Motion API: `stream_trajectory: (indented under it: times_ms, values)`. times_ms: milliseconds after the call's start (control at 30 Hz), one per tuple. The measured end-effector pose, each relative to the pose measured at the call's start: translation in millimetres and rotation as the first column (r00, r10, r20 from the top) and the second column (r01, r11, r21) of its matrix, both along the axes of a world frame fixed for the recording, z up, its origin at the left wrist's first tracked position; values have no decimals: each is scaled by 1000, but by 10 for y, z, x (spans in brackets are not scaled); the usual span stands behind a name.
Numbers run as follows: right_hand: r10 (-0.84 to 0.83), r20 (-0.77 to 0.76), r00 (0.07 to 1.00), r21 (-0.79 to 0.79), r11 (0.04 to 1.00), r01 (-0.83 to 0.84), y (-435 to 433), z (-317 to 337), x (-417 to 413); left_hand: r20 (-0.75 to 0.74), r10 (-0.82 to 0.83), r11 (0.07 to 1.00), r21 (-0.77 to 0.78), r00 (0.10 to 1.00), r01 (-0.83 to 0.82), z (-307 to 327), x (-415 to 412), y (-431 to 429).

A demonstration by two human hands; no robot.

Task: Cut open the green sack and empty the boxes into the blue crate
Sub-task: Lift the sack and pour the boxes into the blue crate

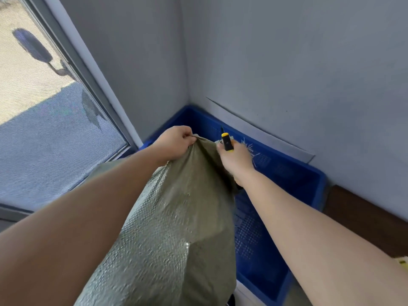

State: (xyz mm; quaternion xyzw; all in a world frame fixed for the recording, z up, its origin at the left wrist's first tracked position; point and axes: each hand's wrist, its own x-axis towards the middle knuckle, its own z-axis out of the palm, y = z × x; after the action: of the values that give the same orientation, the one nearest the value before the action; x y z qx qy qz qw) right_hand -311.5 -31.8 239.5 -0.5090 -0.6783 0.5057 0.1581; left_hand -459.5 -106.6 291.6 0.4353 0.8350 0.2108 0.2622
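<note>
Green sack held over the blue crate in a room corner.
The left hand [174, 143] pinches the green sack [176, 217] at its top edge; the right hand [235, 160] clasps a yellow-and-black cutter [227, 142] beside frayed fibres [250, 149], above the blue crate [287, 173].

Screened window [44, 120] at left, grey corner walls [287, 62], brown ledge [364, 219] at right

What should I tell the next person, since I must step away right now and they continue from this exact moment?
Left hand: gripping the top edge of the green sack.
Right hand: holding a yellow-and-black cutter at the sack's frayed end.
The sack leans over the blue crate in the wall corner.
Done: the top looks at least partly cut, with loose fibres showing.
Left: finish opening and tip the boxes in; none are visible yet.
</note>
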Motion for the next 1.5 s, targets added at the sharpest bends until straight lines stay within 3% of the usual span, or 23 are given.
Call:
stream_trajectory:
  times_ms: [133, 200, 400, 600, 733, 867, 967, 1100, 1200, 1333, 1500]
  values:
    - [-63, -225, 972, -232, 973, 9, -94, 77, 8, 27, -30, 1000, 5, 999, 30, -30, 70, 99]
    - [-103, -264, 959, -294, 955, 21, -105, 52, 4, 48, -52, 999, -1, 998, 52, -49, 103, 139]
    - [-403, -79, 912, -245, 894, 374, 8, -145, -81, 33, -156, 986, -48, 987, 157, -103, 207, 245]
    - [-553, 19, 833, -230, 808, 542, 146, -239, -47, 40, -294, 936, -189, 955, 297, -203, 164, 138]
    - [-648, 51, 760, -295, 717, 631, 200, -279, 19, 92, -368, 829, -418, 925, 371, -106, -7, -62]
    - [-672, 59, 738, -277, 700, 659, 239, -301, 30, 98, -467, 703, -562, 879, 436, -86, -63, -133]
    - [-670, 62, 739, -266, 703, 660, 208, -322, 7, 48, -572, 683, -525, 819, 508, -151, 15, -133]
    - [-641, 98, 761, -214, 733, 645, 169, -362, 71, -19, -451, 860, -276, 892, 429, -172, 39, -132]
    - [-542, 120, 832, -198, 808, 555, 58, -339, 119, -12, -360, 925, -130, 933, 356, -162, 89, -52]
    - [-377, 124, 918, -303, 866, 397, -86, -274, 113, -36, -404, 909, -129, 914, 397, -208, 254, 35]
    - [-354, 43, 934, -465, 821, 332, -74, -236, 199, -13, -309, 948, -85, 951, 307, -355, 360, 7]
